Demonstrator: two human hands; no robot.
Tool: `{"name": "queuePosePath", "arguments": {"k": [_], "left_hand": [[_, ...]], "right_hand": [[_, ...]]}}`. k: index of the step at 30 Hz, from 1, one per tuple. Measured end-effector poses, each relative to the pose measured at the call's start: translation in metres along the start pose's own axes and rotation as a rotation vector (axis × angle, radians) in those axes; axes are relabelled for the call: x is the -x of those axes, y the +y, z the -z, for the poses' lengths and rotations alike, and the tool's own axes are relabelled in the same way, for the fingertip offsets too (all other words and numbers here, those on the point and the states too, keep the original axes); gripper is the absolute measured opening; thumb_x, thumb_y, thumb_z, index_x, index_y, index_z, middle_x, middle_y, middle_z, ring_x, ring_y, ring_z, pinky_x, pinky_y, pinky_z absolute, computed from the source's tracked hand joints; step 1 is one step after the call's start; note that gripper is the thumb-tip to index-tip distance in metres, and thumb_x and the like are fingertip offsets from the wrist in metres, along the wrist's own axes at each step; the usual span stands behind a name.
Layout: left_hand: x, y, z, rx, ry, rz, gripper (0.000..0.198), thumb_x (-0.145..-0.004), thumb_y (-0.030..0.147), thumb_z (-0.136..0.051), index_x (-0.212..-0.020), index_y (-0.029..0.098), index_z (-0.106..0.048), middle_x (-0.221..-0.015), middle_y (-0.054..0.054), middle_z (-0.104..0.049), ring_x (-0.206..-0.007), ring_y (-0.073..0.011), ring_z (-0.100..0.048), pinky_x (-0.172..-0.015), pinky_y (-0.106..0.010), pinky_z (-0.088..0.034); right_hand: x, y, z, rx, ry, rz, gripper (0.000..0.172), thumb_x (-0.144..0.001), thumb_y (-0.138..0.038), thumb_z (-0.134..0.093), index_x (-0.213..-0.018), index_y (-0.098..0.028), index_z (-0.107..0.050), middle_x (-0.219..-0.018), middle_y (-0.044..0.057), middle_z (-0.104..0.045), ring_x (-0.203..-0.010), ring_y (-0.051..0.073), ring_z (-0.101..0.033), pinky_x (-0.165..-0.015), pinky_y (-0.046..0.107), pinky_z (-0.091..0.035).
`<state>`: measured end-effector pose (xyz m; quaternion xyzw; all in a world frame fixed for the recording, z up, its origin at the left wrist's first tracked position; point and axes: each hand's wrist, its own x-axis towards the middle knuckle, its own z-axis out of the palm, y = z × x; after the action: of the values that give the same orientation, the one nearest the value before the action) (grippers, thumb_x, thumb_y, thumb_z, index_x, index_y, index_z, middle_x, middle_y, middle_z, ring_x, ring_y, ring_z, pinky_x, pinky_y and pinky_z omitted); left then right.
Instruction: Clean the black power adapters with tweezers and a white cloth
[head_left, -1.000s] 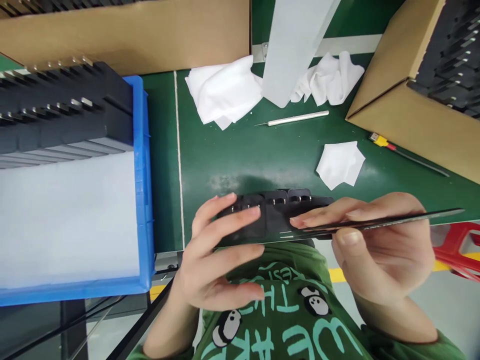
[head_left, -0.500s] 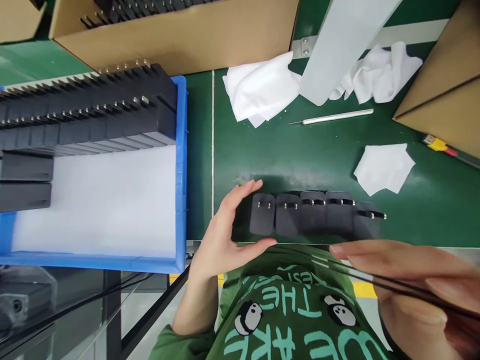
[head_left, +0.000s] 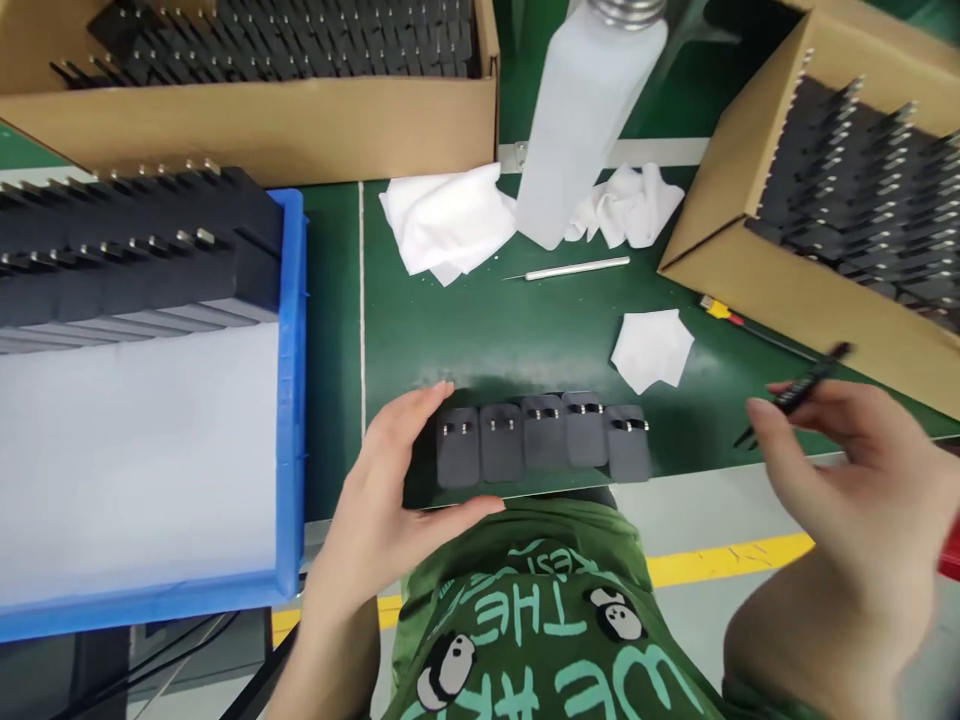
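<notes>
Several black plug adapters (head_left: 501, 455) stand side by side in a row near the table's front edge, their paired metal prongs facing up. My left hand (head_left: 386, 490) lies beside the leftmost adapter, fingers and thumb spread apart with nothing between them. I cannot tell whether it touches that adapter. Off to the right, my right hand (head_left: 862, 470) grips a pair of black tweezers (head_left: 808, 385). The tweezers' tips point left and down, apart from the rightmost adapter.
A blue tray (head_left: 292, 420) holding more adapters is at left. Cardboard boxes of adapters stand at back left (head_left: 300, 125) and right (head_left: 720, 215). Between them are a white bottle (head_left: 581, 110), white cloths (head_left: 450, 220), a thin needle tool (head_left: 577, 268), a white patch (head_left: 652, 348) and a cable (head_left: 765, 335).
My right hand has moved away from the camera with the tweezers, out to the right of the row. The view has shifted rightward, showing the right box's contents. My left hand stays spread by the row.
</notes>
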<state>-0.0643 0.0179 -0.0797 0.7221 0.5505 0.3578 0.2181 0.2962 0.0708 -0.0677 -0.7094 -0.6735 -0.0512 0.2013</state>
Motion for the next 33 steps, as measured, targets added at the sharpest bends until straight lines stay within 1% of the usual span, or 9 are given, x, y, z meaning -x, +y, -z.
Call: {"name": "queuePosePath", "arguments": {"k": [4,6,9,13,18,22,26,30,33], "left_hand": [[-0.016,0.014,0.004,-0.228,-0.061,-0.159,0.089,-0.081,0.047,-0.081,-0.154,0.019,-0.037,-0.136,-0.017,-0.062,-0.129,-0.0333,-0.059,-0.109,-0.047,-0.050],[-0.025,0.021,0.002,-0.329,-0.100,-0.223,0.082,-0.084,0.050,-0.077,-0.151,0.018,-0.041,-0.135,-0.018,-0.063,-0.127,-0.0354,-0.060,-0.109,-0.050,-0.048],[-0.037,0.027,-0.003,-0.423,-0.143,-0.273,0.076,-0.085,0.054,-0.074,-0.146,0.017,-0.046,-0.132,-0.017,-0.067,-0.123,-0.0364,-0.062,-0.107,-0.051,-0.048],[-0.046,0.032,-0.007,-0.496,-0.155,-0.266,0.079,-0.083,0.057,-0.075,-0.142,0.011,-0.049,-0.129,-0.019,-0.068,-0.116,-0.0382,-0.065,-0.098,-0.052,-0.052],[-0.047,0.034,-0.009,-0.458,-0.156,-0.216,0.065,-0.087,0.056,-0.070,-0.132,0.011,-0.055,-0.123,-0.017,-0.071,-0.108,-0.0347,-0.069,-0.096,-0.051,-0.053],[-0.047,0.034,-0.011,-0.409,-0.143,-0.234,0.048,-0.088,0.050,-0.071,-0.118,0.014,-0.062,-0.114,-0.012,-0.076,-0.102,-0.0316,-0.071,-0.095,-0.049,-0.054],[-0.047,0.033,-0.012,-0.376,-0.162,-0.204,0.045,-0.088,0.044,-0.073,-0.120,0.015,-0.062,-0.112,-0.010,-0.077,-0.102,-0.0294,-0.072,-0.095,-0.047,-0.054],[-0.047,0.031,-0.008,-0.358,-0.176,-0.212,0.050,-0.089,0.046,-0.073,-0.123,0.011,-0.062,-0.114,-0.012,-0.076,-0.104,-0.0291,-0.070,-0.097,-0.045,-0.052],[-0.047,0.033,-0.003,-0.382,-0.202,-0.241,0.056,-0.089,0.044,-0.074,-0.127,0.006,-0.061,-0.118,-0.015,-0.073,-0.109,-0.0311,-0.068,-0.100,-0.044,-0.049]], "right_hand": [[-0.021,0.001,-0.006,0.009,-0.159,0.190,0.018,-0.089,-0.037,-0.068,-0.100,-0.023,-0.064,-0.074,0.005,-0.072,-0.053,0.019,-0.063,-0.051,0.031,-0.045],[-0.026,-0.005,-0.009,-0.026,-0.150,0.262,0.018,-0.091,-0.037,-0.066,-0.103,-0.023,-0.065,-0.089,0.010,-0.074,-0.072,0.028,-0.071,-0.058,0.036,-0.050],[-0.023,-0.022,-0.003,-0.231,-0.069,0.305,0.028,-0.091,-0.033,-0.069,-0.117,-0.024,-0.064,-0.115,0.014,-0.072,-0.106,0.036,-0.069,-0.085,0.045,-0.057],[-0.022,-0.058,0.009,-0.570,-0.344,0.676,0.053,-0.094,-0.048,-0.064,-0.137,-0.020,-0.054,-0.134,0.016,-0.064,-0.128,0.034,-0.059,-0.105,0.050,-0.054],[-0.041,-0.096,0.005,-0.460,-0.465,0.921,0.059,-0.097,-0.056,-0.054,-0.139,-0.014,-0.057,-0.140,0.018,-0.061,-0.138,0.040,-0.049,-0.110,0.061,-0.049],[-0.050,-0.101,0.000,-0.409,-0.474,0.965,0.046,-0.100,-0.051,-0.053,-0.127,-0.017,-0.068,-0.135,0.014,-0.066,-0.135,0.040,-0.053,-0.111,0.065,-0.046],[-0.053,-0.098,0.000,-0.482,-0.356,0.904,0.035,-0.097,-0.043,-0.062,-0.111,-0.012,-0.073,-0.128,0.016,-0.070,-0.133,0.041,-0.055,-0.108,0.062,-0.049],[-0.057,-0.094,0.001,-0.554,-0.446,0.870,0.034,-0.098,-0.038,-0.061,-0.119,-0.013,-0.069,-0.130,0.016,-0.069,-0.130,0.038,-0.058,-0.105,0.056,-0.053],[-0.058,-0.079,0.007,-0.651,-0.470,0.649,0.038,-0.100,-0.038,-0.055,-0.133,-0.020,-0.062,-0.134,0.012,-0.067,-0.128,0.034,-0.060,-0.105,0.051,-0.053]]}}
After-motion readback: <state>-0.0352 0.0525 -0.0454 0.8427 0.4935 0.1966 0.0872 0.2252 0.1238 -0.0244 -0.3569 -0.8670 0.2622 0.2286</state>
